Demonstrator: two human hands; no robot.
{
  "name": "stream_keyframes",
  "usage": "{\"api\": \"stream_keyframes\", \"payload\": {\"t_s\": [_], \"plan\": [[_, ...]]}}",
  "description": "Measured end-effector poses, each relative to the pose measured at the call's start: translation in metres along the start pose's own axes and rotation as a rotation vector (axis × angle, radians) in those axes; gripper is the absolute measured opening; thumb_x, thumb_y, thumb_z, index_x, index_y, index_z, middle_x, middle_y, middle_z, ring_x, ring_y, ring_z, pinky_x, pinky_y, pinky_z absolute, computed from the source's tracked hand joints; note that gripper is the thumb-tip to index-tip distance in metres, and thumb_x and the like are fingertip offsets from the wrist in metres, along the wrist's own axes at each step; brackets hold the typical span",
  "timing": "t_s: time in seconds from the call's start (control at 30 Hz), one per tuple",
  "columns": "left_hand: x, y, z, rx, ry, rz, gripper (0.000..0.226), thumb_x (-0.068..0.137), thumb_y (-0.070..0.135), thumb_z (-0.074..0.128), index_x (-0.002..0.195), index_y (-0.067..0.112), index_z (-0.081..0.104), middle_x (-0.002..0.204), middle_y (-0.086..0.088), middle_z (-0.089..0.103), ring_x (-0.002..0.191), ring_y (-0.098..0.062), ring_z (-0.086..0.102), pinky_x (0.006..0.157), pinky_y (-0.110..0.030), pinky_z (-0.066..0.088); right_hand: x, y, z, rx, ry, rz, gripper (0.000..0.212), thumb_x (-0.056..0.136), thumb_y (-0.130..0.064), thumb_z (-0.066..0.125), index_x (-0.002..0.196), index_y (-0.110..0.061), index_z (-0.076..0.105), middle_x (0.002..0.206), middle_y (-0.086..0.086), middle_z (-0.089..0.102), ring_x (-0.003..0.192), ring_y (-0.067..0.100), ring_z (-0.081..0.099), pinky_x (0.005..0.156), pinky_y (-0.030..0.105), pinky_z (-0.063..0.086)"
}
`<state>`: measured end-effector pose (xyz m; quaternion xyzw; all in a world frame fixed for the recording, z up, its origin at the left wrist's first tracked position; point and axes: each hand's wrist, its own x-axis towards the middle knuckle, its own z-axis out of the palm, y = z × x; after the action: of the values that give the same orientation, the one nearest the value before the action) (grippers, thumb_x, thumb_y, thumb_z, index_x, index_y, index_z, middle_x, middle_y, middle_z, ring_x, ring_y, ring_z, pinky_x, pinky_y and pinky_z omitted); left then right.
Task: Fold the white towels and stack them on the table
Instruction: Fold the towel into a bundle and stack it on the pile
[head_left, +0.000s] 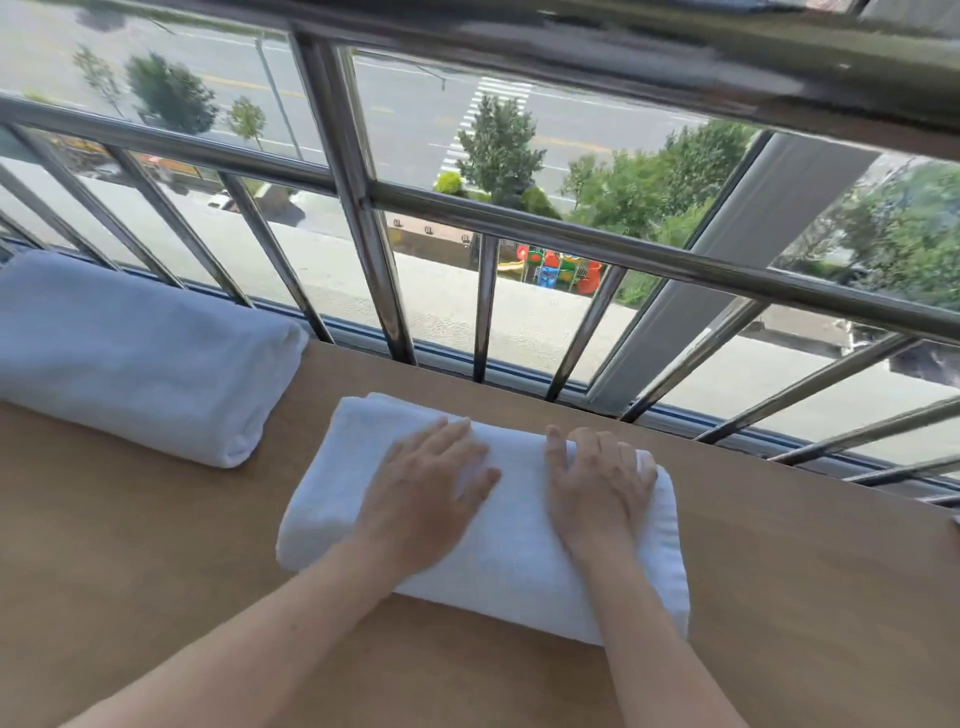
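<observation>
I saw the folded white terry towel (519, 551) lying flat on the light brown wooden tabletop (779, 571), near its far edge, its long side running from upper left to lower right in my view. Both grips were on top of it, not round it. The left grip (431, 488) lay palm-down on the towel's left half, fingers straight and a little spread, tips toward the far fold. The right grip (597, 483) lay palm-down on the right half, fingers straight, reaching the towel's far right corner. Neither grip clasped anything; both were released and flat against the cloth, with a strip of bare towel between them. A second folded white towel (140, 353) rested on the tabletop well apart to the left, touching neither grip. Beyond the tabletop stood a shiny metal window railing (519, 228).
</observation>
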<state>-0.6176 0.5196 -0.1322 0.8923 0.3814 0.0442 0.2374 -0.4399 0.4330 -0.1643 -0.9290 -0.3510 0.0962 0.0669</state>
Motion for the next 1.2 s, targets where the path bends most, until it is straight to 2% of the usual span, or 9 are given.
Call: {"api": "stream_keyframes", "payload": {"t_s": [0.13, 0.23, 0.33, 0.47, 0.57, 0.7, 0.8, 0.9, 1.2], "plan": [[-0.026, 0.023, 0.025, 0.28, -0.079, 0.041, 0.073, 0.097, 0.055, 0.012, 0.16, 0.018, 0.021, 0.167, -0.009, 0.008, 0.153, -0.034, -0.005, 0.125, -0.046, 0.0, -0.016, -0.001, -0.01, 0.199, 0.106, -0.095, 0.044, 0.104, -0.044, 0.026, 0.124, -0.022, 0.058, 0.132, -0.001, 0.058, 0.137, 0.021, 0.04, 0.121, 0.046, 0.008], [-0.014, 0.018, 0.031, 0.293, -0.096, 0.026, 0.074, 0.092, 0.055, -0.009, 0.16, 0.027, -0.007, 0.167, 0.001, -0.017, 0.15, -0.027, -0.027, 0.121, -0.039, -0.018, -0.05, -0.013, -0.011, 0.314, 0.057, -0.199, 0.067, 0.099, -0.054, 0.01, 0.145, -0.025, 0.048, 0.158, -0.002, 0.038, 0.152, 0.02, 0.018, 0.124, 0.039, -0.001], [-0.005, 0.009, 0.034, 0.327, -0.129, 0.121, 0.07, 0.093, 0.056, -0.014, 0.159, 0.032, -0.01, 0.166, 0.005, -0.02, 0.15, -0.024, -0.027, 0.121, -0.038, -0.018, -0.067, -0.008, -0.001, 0.15, -0.092, -0.275, 0.07, 0.094, -0.063, -0.006, 0.159, -0.039, 0.007, 0.167, -0.01, -0.007, 0.152, 0.013, -0.018, 0.122, 0.038, -0.016], [-0.006, -0.021, 0.02, 0.341, -0.147, 0.199, 0.062, 0.097, 0.064, -0.004, 0.156, 0.046, -0.01, 0.166, 0.012, -0.014, 0.152, -0.016, -0.021, 0.122, -0.038, -0.017, -0.057, 0.015, -0.004, 0.038, -0.139, -0.138, 0.067, 0.093, -0.067, 0.002, 0.154, -0.046, -0.016, 0.164, -0.011, -0.023, 0.149, 0.017, -0.028, 0.121, 0.045, -0.018], [-0.012, -0.039, 0.012, 0.367, -0.078, 0.011, 0.065, 0.09, 0.074, -0.007, 0.151, 0.052, -0.019, 0.165, 0.012, -0.02, 0.15, -0.016, -0.026, 0.122, -0.045, -0.015, -0.055, 0.039, -0.009, 0.026, -0.169, 0.051, 0.067, 0.092, -0.074, 0.005, 0.15, -0.052, -0.018, 0.164, -0.013, -0.023, 0.152, 0.026, -0.02, 0.121, 0.056, 0.001], [-0.021, -0.049, 0.008, 0.34, -0.04, -0.39, 0.07, 0.086, 0.082, 0.002, 0.145, 0.057, -0.027, 0.162, 0.016, -0.027, 0.154, -0.028, -0.003, 0.116, -0.056, 0.016, -0.064, 0.049, -0.019, 0.207, -0.243, 0.262, 0.069, 0.085, -0.085, 0.011, 0.145, -0.063, -0.015, 0.166, -0.003, -0.007, 0.137, 0.038, 0.033, 0.106, 0.052, 0.034], [-0.019, -0.047, 0.002, 0.18, 0.042, -0.568, 0.075, 0.083, 0.086, 0.019, 0.145, 0.062, -0.015, 0.165, -0.002, 0.013, 0.128, -0.037, 0.047, 0.096, -0.047, 0.04, -0.07, 0.045, -0.022, 0.283, -0.208, 0.333, 0.07, 0.085, -0.084, 0.015, 0.146, -0.063, -0.011, 0.142, 0.016, 0.038, 0.117, 0.036, 0.046, 0.098, 0.049, 0.04], [-0.009, -0.05, -0.008, -0.002, 0.075, -0.69, 0.089, 0.081, 0.086, 0.039, 0.153, 0.037, 0.017, 0.134, -0.013, 0.057, 0.116, -0.039, 0.059, 0.093, -0.046, 0.043, -0.073, 0.044, -0.022, 0.328, -0.206, 0.386, 0.072, 0.084, -0.085, 0.019, 0.146, -0.062, -0.008, 0.126, 0.016, 0.046, 0.11, 0.037, 0.048, 0.095, 0.05, 0.041], [-0.006, -0.067, -0.043, -0.336, -0.103, -0.807, 0.098, 0.063, 0.094, 0.053, 0.118, 0.014, 0.06, 0.108, -0.004, 0.066, 0.099, -0.027, 0.063, 0.086, -0.041, 0.052, -0.093, 0.041, -0.025, 0.554, -0.194, 0.505, 0.067, 0.091, -0.073, 0.035, 0.148, -0.063, 0.001, 0.133, 0.018, 0.041, 0.095, 0.031, 0.042, 0.085, 0.041, 0.036]]}}
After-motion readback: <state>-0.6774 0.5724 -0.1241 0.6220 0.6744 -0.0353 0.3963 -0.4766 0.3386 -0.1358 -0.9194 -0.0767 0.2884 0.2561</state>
